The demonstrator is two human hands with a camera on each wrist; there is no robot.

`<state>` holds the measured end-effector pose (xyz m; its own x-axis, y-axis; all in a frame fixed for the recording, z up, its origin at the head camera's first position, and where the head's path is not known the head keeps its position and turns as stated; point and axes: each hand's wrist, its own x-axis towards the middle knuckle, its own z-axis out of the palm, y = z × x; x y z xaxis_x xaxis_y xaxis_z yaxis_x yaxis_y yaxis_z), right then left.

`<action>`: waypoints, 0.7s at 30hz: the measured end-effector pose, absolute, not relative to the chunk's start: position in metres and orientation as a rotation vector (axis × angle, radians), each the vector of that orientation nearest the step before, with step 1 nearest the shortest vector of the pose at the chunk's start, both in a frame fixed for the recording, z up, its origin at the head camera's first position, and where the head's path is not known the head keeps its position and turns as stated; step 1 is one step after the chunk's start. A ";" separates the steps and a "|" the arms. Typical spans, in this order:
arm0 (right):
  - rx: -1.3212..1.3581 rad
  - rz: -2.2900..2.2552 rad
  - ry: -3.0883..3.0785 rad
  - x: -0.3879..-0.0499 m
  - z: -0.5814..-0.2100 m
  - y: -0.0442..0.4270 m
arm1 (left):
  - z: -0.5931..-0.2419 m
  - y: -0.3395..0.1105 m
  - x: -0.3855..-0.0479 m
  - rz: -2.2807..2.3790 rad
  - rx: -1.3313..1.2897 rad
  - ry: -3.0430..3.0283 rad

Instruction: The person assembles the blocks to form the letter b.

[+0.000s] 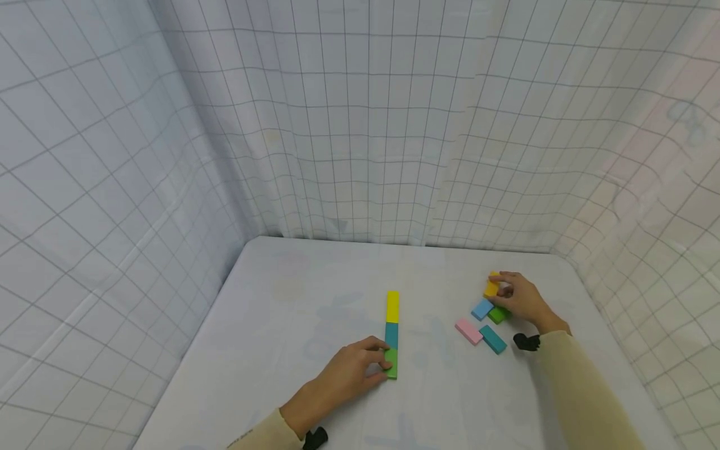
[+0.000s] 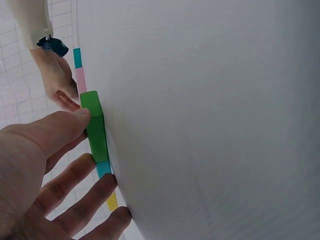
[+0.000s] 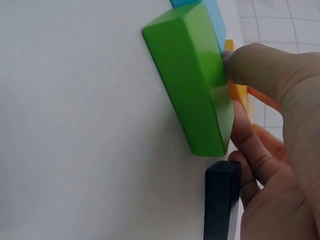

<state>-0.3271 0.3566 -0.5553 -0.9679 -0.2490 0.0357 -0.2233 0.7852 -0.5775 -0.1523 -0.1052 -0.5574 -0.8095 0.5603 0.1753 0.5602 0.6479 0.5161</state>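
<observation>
On the white table, a yellow block (image 1: 392, 306), a teal block (image 1: 391, 335) and a green block (image 1: 392, 369) lie end to end in a straight row. My left hand (image 1: 351, 370) pinches the green block at the row's near end, its thumb on the block's edge in the left wrist view. Farther right, my right hand (image 1: 522, 299) holds an orange block (image 1: 491, 287) between thumb and fingers. Beside that hand lie a light blue block (image 1: 482, 309) and a second green block (image 1: 498, 314), which partly hides the orange one in the right wrist view.
A pink block (image 1: 469, 331) and another teal block (image 1: 492, 339) lie nearer me, below the right hand's group. By the right fingers stands a dark block (image 3: 220, 200), hidden in the head view. Grid-patterned white curtains (image 1: 360, 125) enclose the table's back and sides.
</observation>
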 end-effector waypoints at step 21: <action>-0.296 -0.991 2.905 -0.321 -0.549 0.346 | -0.559 -0.105 -0.153 0.892 0.967 2.846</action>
